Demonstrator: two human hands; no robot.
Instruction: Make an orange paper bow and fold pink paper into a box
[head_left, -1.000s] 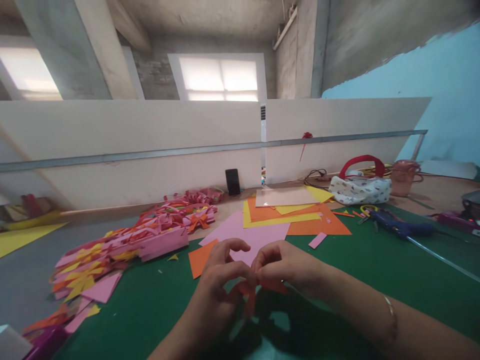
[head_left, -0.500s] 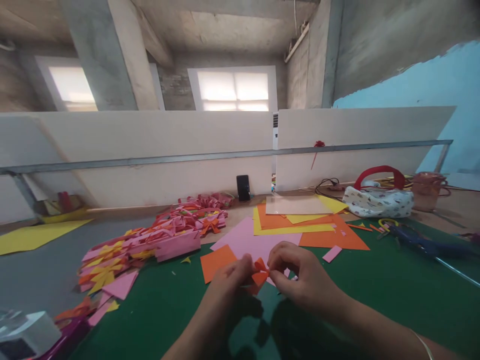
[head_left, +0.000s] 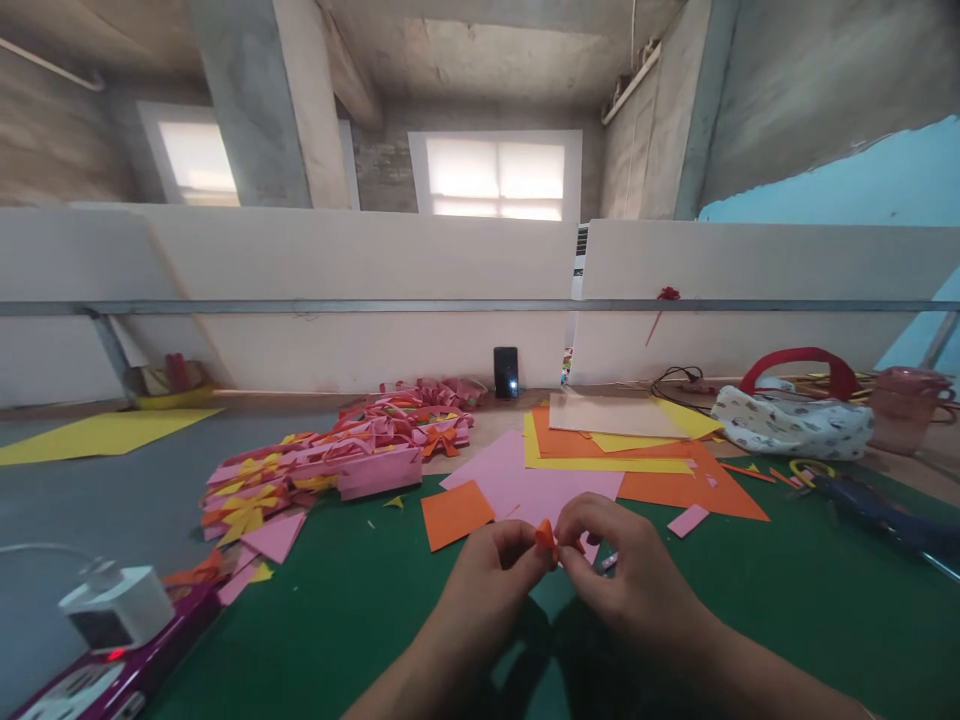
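Observation:
A small orange paper bow (head_left: 546,537) is pinched between my two hands above the green mat (head_left: 360,620). My left hand (head_left: 499,575) grips its left side between thumb and fingertips. Thumb and finger of my right hand (head_left: 619,555) press together at its right side, covering much of it. Beyond my hands lies a large pink sheet (head_left: 499,468), with an orange square of paper (head_left: 456,515) to the left. A small pink strip (head_left: 688,520) rests to the right of my right hand.
A heap of pink, orange and yellow paper bows (head_left: 375,440) lies at left. Coloured sheets (head_left: 697,480) are stacked behind my hands. A phone (head_left: 506,372) leans on the white partition. At right are a red-handled bag (head_left: 791,420) and glue gun (head_left: 877,510); a purple power strip (head_left: 165,640) sits front left.
The bow's spread loops, visible before, are now mostly covered by my fingers. My hands have come closer together around it. The view has turned slightly left.

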